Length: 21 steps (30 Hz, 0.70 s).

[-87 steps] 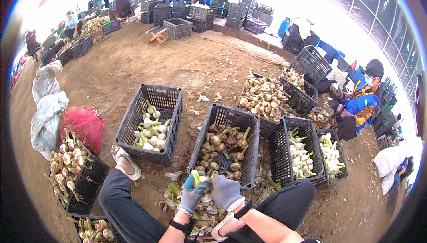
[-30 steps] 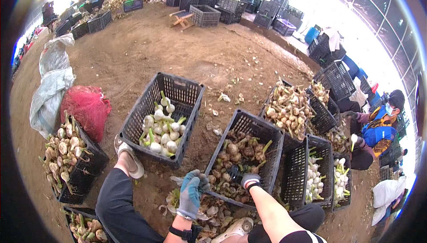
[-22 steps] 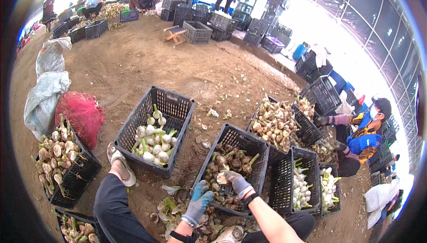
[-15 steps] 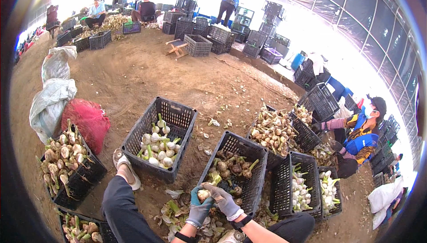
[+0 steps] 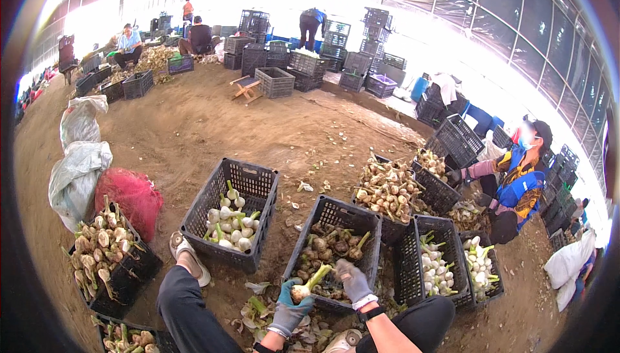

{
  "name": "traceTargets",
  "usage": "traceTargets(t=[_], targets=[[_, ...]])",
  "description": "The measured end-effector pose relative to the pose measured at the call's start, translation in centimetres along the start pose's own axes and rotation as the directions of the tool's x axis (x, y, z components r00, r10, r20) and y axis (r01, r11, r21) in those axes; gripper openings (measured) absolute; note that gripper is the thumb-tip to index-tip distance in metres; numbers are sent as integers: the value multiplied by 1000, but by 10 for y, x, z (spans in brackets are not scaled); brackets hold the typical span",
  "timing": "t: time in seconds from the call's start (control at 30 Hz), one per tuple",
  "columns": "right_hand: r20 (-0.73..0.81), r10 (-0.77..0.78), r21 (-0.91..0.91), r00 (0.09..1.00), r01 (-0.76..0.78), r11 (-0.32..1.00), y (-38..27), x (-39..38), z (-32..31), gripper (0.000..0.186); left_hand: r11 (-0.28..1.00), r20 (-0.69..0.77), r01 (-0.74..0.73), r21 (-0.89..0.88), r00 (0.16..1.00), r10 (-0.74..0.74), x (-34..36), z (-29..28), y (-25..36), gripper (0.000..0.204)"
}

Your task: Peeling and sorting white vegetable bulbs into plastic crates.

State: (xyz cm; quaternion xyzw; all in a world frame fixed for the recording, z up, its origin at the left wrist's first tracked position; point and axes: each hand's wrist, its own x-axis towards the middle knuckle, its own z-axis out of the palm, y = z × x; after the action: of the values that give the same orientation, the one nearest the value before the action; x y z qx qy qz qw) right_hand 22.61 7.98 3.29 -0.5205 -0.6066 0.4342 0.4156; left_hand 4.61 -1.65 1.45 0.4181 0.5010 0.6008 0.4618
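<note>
My gloved left hand (image 5: 290, 308) is closed around a garlic bulb (image 5: 301, 293), whose green stem points up and to the right. Just right of that stem is my gloved right hand (image 5: 354, 283), its fingers smeared by motion. Beneath both hands stands a black crate (image 5: 303, 237) with brownish, unpeeled garlic (image 5: 323, 246) in it. To the left, another crate (image 5: 258, 185) holds clean white garlic bulbs (image 5: 234, 224) with short green stems. Peeled-off skins and leaves (image 5: 255, 311) litter the ground between my legs.
Crates of untrimmed garlic (image 5: 103, 249) sit at my left, by a red mesh sack (image 5: 132, 198) and whitish sacks (image 5: 81, 166). At right are a heaped crate (image 5: 387, 188), two crates of white garlic (image 5: 438, 269) and a seated co-worker (image 5: 520, 185). A wooden stool (image 5: 247, 89) stands farther off.
My right hand has come away from the bulb, moving up and to the right. The bulb stays in my left hand, its green stem now plainly showing. The view has shifted slightly.
</note>
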Motion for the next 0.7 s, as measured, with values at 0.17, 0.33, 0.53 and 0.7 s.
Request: traceTargets(t=[0.17, 0.33, 0.53, 0.7], targets=[[372, 191, 73, 908, -234, 970, 1, -41, 22, 42, 929, 103, -269, 255, 963, 251, 1, 3, -9, 67], [280, 262, 83, 924, -295, 952, -8, -48, 27, 47, 886, 168, -335, 322, 941, 295, 1, -4, -4, 70], [212, 343, 62, 915, -363, 930, -19, -46, 22, 47, 869, 256, -368, 330, 921, 293, 2, -6, 4, 63], [242, 222, 215, 944, -276, 937, -6, -47, 29, 39, 961, 205, -212, 179, 963, 174, -2, -5, 6, 64]])
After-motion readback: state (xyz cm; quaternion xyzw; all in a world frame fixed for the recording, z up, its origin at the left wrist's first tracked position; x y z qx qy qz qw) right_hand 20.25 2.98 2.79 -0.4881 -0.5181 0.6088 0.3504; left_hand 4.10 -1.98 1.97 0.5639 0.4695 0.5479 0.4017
